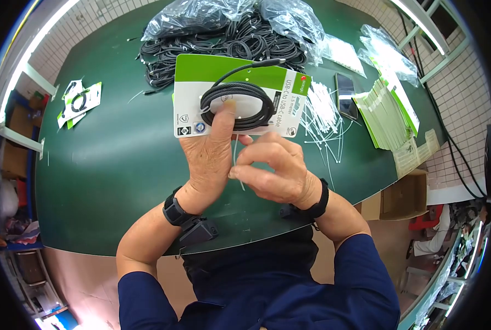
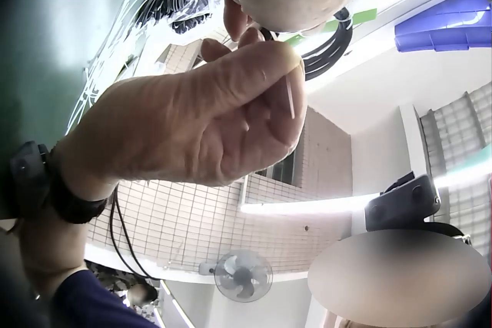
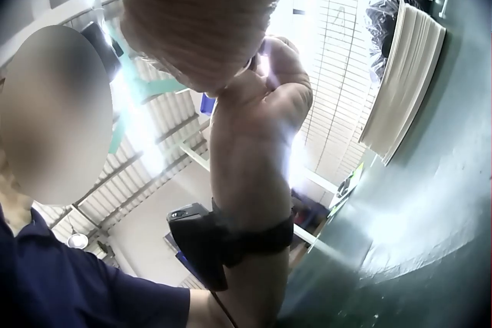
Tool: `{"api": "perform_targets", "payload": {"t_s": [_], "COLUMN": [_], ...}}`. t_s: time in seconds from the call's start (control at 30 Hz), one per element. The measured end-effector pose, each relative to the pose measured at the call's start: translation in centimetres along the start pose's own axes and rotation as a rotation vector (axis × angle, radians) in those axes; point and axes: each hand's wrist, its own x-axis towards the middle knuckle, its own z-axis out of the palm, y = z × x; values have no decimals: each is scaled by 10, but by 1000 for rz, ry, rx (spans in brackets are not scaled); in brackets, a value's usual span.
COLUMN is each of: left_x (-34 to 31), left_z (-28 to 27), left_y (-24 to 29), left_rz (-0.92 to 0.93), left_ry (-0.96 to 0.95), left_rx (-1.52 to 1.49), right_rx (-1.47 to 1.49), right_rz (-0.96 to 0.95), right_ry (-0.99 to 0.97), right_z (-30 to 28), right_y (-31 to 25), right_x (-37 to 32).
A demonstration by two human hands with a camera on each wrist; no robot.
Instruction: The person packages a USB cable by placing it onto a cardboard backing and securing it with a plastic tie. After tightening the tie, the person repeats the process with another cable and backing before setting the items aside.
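The left hand [image 1: 210, 159] grips a green and white cable card [image 1: 188, 104] from below, its thumb pressed on the coiled black cable [image 1: 265, 107] lying on the card's face. A thin white tie [image 1: 235, 157] hangs down from the card's lower edge. Just right of it, the right hand [image 1: 278, 170] pinches the tie between thumb and fingertips. In the left wrist view the right hand [image 2: 192, 120] shows a short piece of tie [image 2: 290, 96] at its thumb. The back of the card and the fingers behind it are hidden in the head view.
Black cables [image 1: 196, 58] under plastic bags [image 1: 201, 16] lie at the back. To the right are loose white ties [image 1: 322, 110], a phone [image 1: 345, 93] and stacked cards [image 1: 380, 118]. Several carded cables [image 1: 80, 102] lie far left. An open box [image 1: 405, 195] stands beyond the table's right edge.
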Motion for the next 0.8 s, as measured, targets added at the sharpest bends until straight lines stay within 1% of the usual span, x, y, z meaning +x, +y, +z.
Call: {"api": "perform_targets", "payload": {"t_s": [0.1,0.27,0.37,0.43,0.53,0.63,0.8], "left_x": [1,3,4,5,7,9,8], "left_z": [-4,-10,-5,-4,-3,-2,-1], "left_y": [-8,-9,-5,1,4,5,2], "left_rz": [122,122,111,95,63,63,73], "left_ry": [-25,-30,3,-8,-21,14,16], "left_rx": [64,163,86,93,92,86,123], "right_rx": [-35,-54,-43,-42,-5,37,119], "right_rz": [52,101,112,113,61,62,46], "right_ry": [7,7,3,11,-41,-9,16], "right_z": [1,1,2,2,-1,2,4], "right_y": [-2,-4,-2,-1,-7,-7,-7], "right_x": [1,2,0,1,1,-1,0]}}
